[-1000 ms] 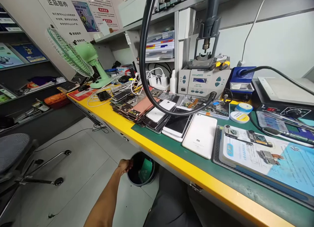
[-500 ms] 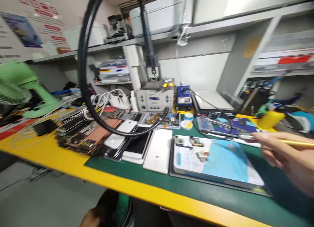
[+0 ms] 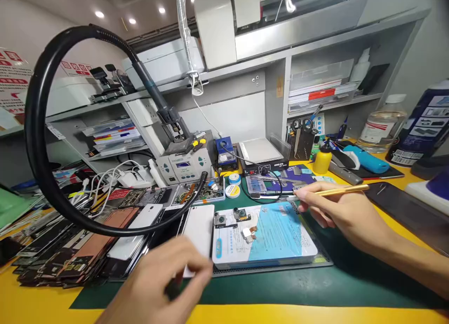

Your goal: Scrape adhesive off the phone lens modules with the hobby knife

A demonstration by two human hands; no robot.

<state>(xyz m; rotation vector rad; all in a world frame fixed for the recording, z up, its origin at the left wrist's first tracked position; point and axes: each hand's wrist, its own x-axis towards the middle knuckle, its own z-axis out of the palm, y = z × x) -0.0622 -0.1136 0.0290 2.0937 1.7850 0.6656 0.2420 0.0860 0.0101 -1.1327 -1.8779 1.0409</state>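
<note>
My right hand (image 3: 336, 216) pinches a slim gold-handled, pen-like tool (image 3: 342, 190) above the right of the mat. I cannot make out its working tip near my fingertips. In front of it lies a flat white and blue box (image 3: 280, 240) on a dark tray. Two small camera modules, one of them a dark-lensed camera module (image 3: 242, 214), and a small silver part with a brown flex (image 3: 249, 234) rest on the box. My left hand (image 3: 164, 277), blurred, is raised at the near edge with fingers curled, a dark patch showing between them. A white phone back (image 3: 198, 228) lies behind it.
A thick black hose (image 3: 35, 141) loops over the left side. Stacked phone parts (image 3: 80, 244) lie at left. Behind stand a hot-air station (image 3: 184, 165), a heating plate (image 3: 261, 151) and a yellow bottle (image 3: 322, 160). A large clear bottle (image 3: 380, 123) stands at right.
The view has turned right and up. My left hand has risen from beside the black bin below the bench to the mat's near edge. My right hand still holds the gold-handled tool.
</note>
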